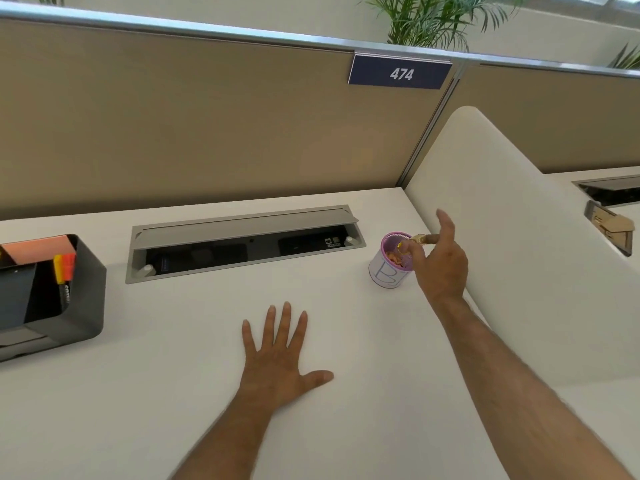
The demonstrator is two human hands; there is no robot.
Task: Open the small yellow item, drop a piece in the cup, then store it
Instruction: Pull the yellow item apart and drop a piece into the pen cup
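Observation:
A small purple mesh cup [389,271] with a white label marked "B" stands on the white desk [180,341] at the right. Orange-pink pieces lie inside it. My right hand [440,258] hovers over the cup's right rim, thumb and fingertips pinched on a small yellow item [420,239], while the index finger points up. A bit of yellow [400,244] shows at the thumb tip over the cup's mouth; whether it is a separate piece I cannot tell. My left hand [277,358] rests flat on the desk, fingers spread and holding nothing.
A dark desk organiser [79,306] with orange and yellow markers and a pink pad stands at the far left. An open grey cable tray [242,242] is set into the desk at the back. A beige partition wall and a white curved divider [502,202] bound the desk.

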